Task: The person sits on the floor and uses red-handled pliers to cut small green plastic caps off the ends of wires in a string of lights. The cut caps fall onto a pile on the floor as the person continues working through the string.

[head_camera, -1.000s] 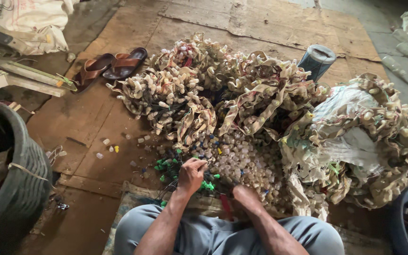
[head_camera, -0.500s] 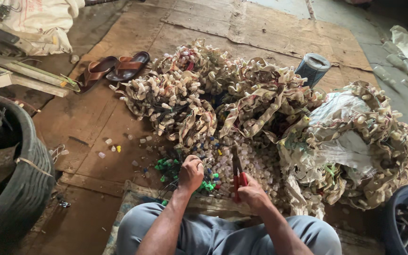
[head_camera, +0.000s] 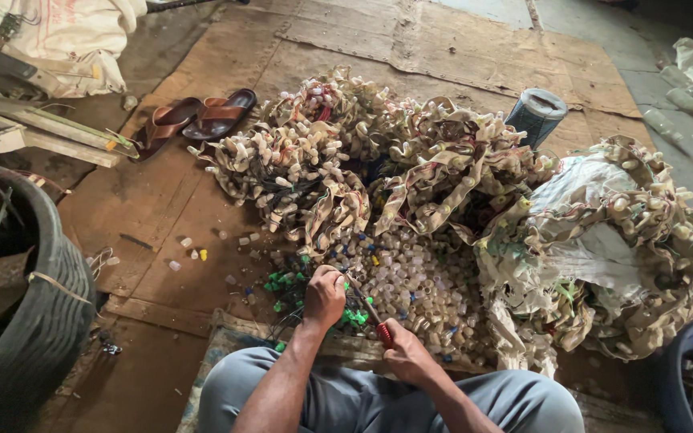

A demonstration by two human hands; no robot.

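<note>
Hands are working low in the near middle of the scene, right in front of the seated person's grey-trousered knees. The left hand [head_camera: 324, 295] is curling into a loose fist, knuckles up, pressing down on a small cluster of green-capped wires [head_camera: 298, 290] lying on the floor; whether it is actually gripping any of them is hard to tell from this angle. The right hand [head_camera: 407, 354] is closing around the red handle of a slim cutting tool [head_camera: 370, 311], its dark tip angling up and to the left until it is sitting just beside the left fist. Both hands are hovering at the near edge of a spread of small pale plastic caps [head_camera: 419, 281], which is covering the floor between the person and a big tangled heap of cream-coloured sockets and wiring [head_camera: 338, 160] lying farther off. That heap is running on to the right, where it is wrapping around a white sack [head_camera: 595, 240]. Far right of the heap, a dark cylindrical container [head_camera: 535, 114] is standing upright. Far left, a pair of brown sandals [head_camera: 194, 120] is resting on the cardboard flooring [head_camera: 443, 40]. On the near left, a black tyre [head_camera: 50, 321] is filling the corner, and a few loose caps are scattering between it and the hands.
</note>
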